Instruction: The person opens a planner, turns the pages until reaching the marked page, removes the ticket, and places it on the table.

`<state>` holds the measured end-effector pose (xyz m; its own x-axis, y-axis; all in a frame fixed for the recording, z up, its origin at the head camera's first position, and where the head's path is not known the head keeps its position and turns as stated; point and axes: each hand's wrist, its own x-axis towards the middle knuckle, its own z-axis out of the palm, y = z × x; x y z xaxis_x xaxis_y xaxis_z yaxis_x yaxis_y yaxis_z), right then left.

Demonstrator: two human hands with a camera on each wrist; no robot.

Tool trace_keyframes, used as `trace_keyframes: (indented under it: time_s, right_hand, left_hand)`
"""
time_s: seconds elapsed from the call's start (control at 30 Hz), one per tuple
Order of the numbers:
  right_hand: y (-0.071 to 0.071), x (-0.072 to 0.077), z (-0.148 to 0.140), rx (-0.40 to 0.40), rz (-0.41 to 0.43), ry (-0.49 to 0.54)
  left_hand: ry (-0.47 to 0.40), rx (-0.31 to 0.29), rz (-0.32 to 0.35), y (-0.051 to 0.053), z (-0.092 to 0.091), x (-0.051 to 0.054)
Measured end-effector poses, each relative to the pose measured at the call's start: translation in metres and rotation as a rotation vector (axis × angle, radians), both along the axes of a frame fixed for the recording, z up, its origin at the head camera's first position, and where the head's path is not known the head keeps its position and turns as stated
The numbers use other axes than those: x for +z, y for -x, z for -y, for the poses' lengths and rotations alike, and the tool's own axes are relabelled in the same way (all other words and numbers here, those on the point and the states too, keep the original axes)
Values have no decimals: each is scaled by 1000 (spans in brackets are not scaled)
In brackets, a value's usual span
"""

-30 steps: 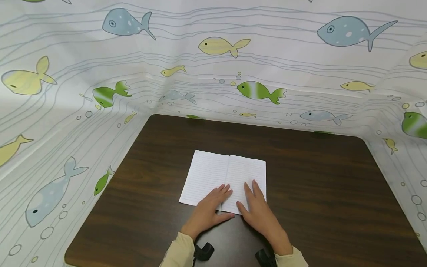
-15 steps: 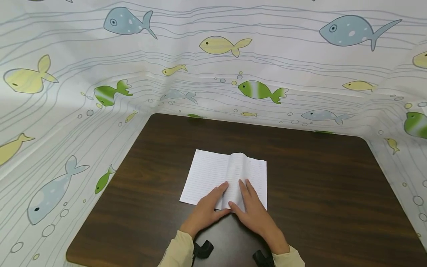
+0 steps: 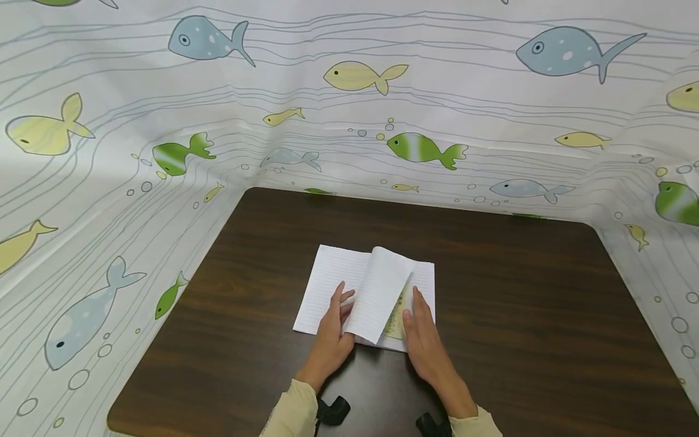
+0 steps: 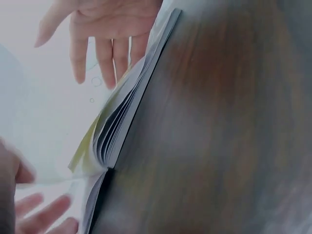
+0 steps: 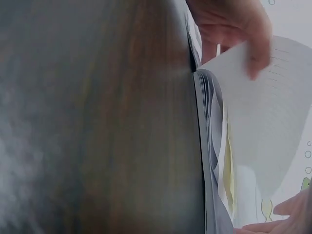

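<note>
A lined notebook (image 3: pixel 338 267) lies open on the dark wooden table. One page (image 3: pixel 380 291) stands lifted and curves across the middle. My left hand (image 3: pixel 330 337) holds this page near its lower edge, thumb on one side and fingers on the other, also seen in the right wrist view. Under the raised page shows a pale yellow sheet (image 3: pixel 395 321) with small print, too small to read. Over the right half of the notebook, my right hand (image 3: pixel 426 343) rests with its fingers straight, beside the yellow sheet. The left wrist view shows the right hand's palm (image 4: pixel 112 24) facing the page stack.
The brown table (image 3: pixel 519 303) spreads around the notebook on all sides. A white sheet printed with fish (image 3: pixel 426 149) hangs behind the table and along both sides. Black wrist mounts (image 3: pixel 333 411) sit below the sleeves.
The right-hand page, flat one second ago, bulged and now rises toward the left, uncovering the yellow sheet. The left hand took hold of it; the right hand drew back to the right.
</note>
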<state>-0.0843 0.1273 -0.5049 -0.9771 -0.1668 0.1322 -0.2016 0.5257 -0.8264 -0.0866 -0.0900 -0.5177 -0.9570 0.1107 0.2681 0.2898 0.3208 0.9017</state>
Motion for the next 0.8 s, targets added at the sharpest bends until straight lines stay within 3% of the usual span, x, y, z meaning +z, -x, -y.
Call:
trace_keyframes:
  time_s: [0.1,0.17,0.27,0.37,0.47,0.57,0.67,0.8]
  right_hand:
    - [0,1,1,-4,40,-17]
    - [0,2,1,-8,72,-34]
    - [-1,3,2,-17,105,-66]
    - [-2,3,2,-26,108,-85]
    - [-2,3,2,-31,100,-98]
    - [-2,3,2,-32,101,-102]
    - [-1,3,2,-27,96,-109]
    - [0,3,2,-28,76,-109]
  left_hand:
    - [-62,164,-10,0,-1,-1]
    - [-36,294,-29,1,0,0]
    - [119,445,-95,3,2,0]
    - [315,506,-213,5,5,-1]
    - [409,460,-342,6,6,-2]
    - [397,317,-395,6,3,-5]
    - [418,127,-329,4,-1,-6]
    - [629,-80,-198,0,-4,-5]
